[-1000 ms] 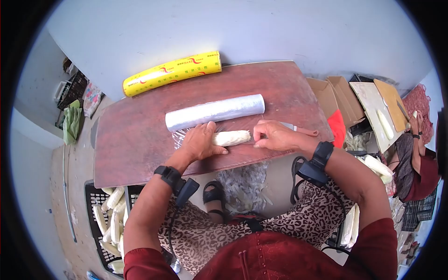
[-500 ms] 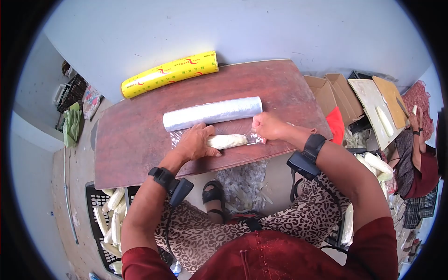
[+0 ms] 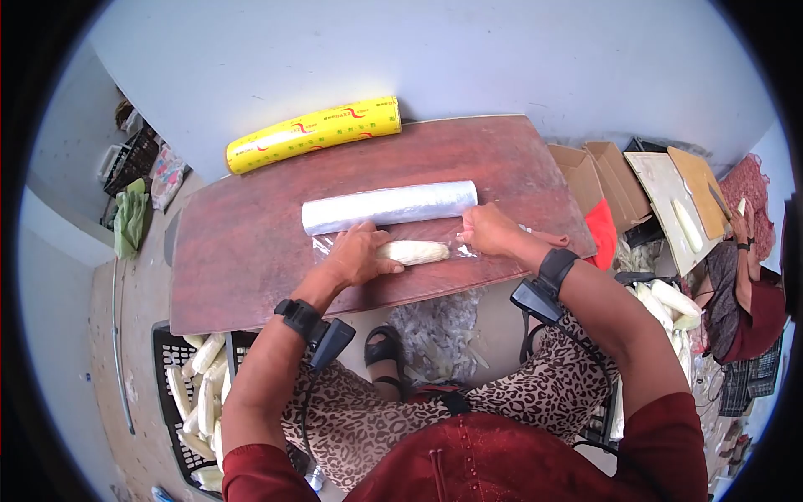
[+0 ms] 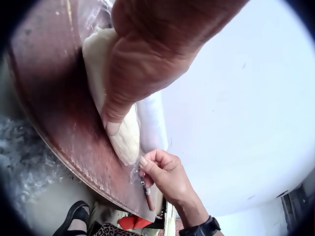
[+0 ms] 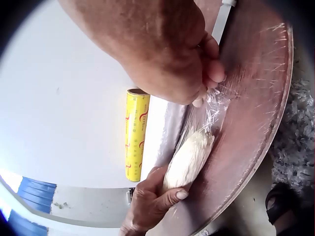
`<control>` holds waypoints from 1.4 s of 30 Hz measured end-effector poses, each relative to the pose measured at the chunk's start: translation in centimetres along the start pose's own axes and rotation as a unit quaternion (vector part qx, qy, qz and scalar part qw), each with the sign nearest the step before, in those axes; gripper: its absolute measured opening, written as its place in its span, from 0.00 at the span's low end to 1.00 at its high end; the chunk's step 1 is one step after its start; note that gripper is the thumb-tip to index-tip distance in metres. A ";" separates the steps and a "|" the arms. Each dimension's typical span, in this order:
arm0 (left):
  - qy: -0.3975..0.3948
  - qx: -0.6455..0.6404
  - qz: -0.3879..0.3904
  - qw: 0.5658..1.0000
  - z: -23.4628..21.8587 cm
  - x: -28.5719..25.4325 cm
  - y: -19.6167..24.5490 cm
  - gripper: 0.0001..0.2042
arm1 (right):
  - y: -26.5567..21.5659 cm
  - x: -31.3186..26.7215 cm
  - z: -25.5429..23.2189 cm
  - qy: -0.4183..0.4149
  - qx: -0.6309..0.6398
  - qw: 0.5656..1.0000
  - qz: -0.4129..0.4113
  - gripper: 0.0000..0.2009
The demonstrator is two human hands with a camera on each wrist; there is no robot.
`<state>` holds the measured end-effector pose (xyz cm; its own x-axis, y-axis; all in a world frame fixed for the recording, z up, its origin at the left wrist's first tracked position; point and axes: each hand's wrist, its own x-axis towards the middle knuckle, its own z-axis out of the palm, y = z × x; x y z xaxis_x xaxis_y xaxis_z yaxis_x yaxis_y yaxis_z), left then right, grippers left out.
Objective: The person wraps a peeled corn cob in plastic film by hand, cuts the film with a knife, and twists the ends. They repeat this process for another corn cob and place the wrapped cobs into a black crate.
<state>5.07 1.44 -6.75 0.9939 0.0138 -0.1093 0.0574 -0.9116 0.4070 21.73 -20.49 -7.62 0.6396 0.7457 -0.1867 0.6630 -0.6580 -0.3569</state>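
Observation:
A pale corn ear (image 3: 418, 252) in its husk lies on clear film on the red-brown table (image 3: 242, 268). The left hand (image 3: 355, 255) grips its left end, thumb along the near side, as the left wrist view also shows. Just past the ear's right end, the right hand (image 3: 492, 231) pinches the edge of the clear film (image 5: 214, 109) between thumb and fingers. Behind both hands lies the film roll (image 3: 389, 207). A knife with a brown handle (image 3: 550, 238) lies by the right hand, its blade (image 5: 221, 24) partly hidden.
A yellow printed roll (image 3: 314, 134) lies at the table's back edge by the wall. Crates of corn ears (image 3: 201, 410) stand at the lower left, more ears (image 3: 673, 301) at the right. Cardboard boxes (image 3: 615, 180), a board with a knife and another person's hands (image 3: 741, 222) are farther right.
The right hand has moved from beside the ear's tip up and right, and now holds film. Film shows stretched at the ear's right end. The left hand still grips the ear.

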 end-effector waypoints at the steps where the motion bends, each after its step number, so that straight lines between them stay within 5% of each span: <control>1: 0.003 0.003 -0.001 1.000 0.1 -0.1 0.0 0.26 | 0.2 0.2 -0.1 -0.042 0.048 0.998 0.022 0.12; 6: 0.021 -0.005 0.023 0.999 0.5 -0.2 -0.7 0.25 | 3.0 1.0 -1.2 -0.159 0.270 0.940 0.133 0.13; 9: 0.028 -0.006 0.028 0.999 0.7 -0.1 -0.9 0.24 | 3.6 1.1 -2.3 -0.160 0.260 0.933 0.189 0.10; 12: 0.019 0.000 0.016 1.000 0.5 -0.2 -0.7 0.24 | 1.5 0.2 -3.0 0.093 0.025 0.995 -0.032 0.10; 14: 0.011 0.000 0.014 1.000 0.4 -0.1 -0.5 0.23 | -2.5 -1.9 -3.6 0.183 0.155 0.960 -0.147 0.09; 16: 0.006 -0.004 0.022 1.000 0.4 0.0 -0.6 0.24 | -4.6 -2.4 -1.6 0.194 0.128 0.922 -0.309 0.09; 18: 0.018 -0.010 0.031 0.999 0.4 0.1 -0.8 0.24 | -6.3 -3.9 0.7 0.135 0.060 0.919 -0.366 0.13; 22: 0.038 -0.011 0.063 0.997 1.1 0.3 -1.6 0.23 | -7.4 -4.0 4.4 0.176 -0.062 0.921 -0.341 0.21; 25: 0.035 -0.030 0.098 0.994 1.2 0.2 -1.9 0.21 | -7.4 -3.2 5.3 0.207 -0.012 0.925 -0.318 0.22; 31: 0.039 -0.176 0.031 0.983 0.5 -0.5 -2.3 0.17 | -6.6 -1.1 5.9 0.121 0.005 0.956 -0.269 0.23; 38: 0.037 -0.032 -0.170 0.984 -1.0 -2.0 -4.7 0.21 | -6.4 -1.1 5.4 0.079 0.006 0.965 -0.249 0.23; 42: 0.039 0.167 -0.289 0.942 -2.4 -3.6 -5.7 0.19 | -6.4 -1.1 5.3 0.069 0.002 0.966 -0.251 0.22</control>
<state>1.39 7.53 -6.52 0.8101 0.5661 -0.1525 0.5715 -0.8205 -0.0101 14.74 -16.58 -10.00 0.2842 0.9492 0.1349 0.9018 -0.2169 -0.3736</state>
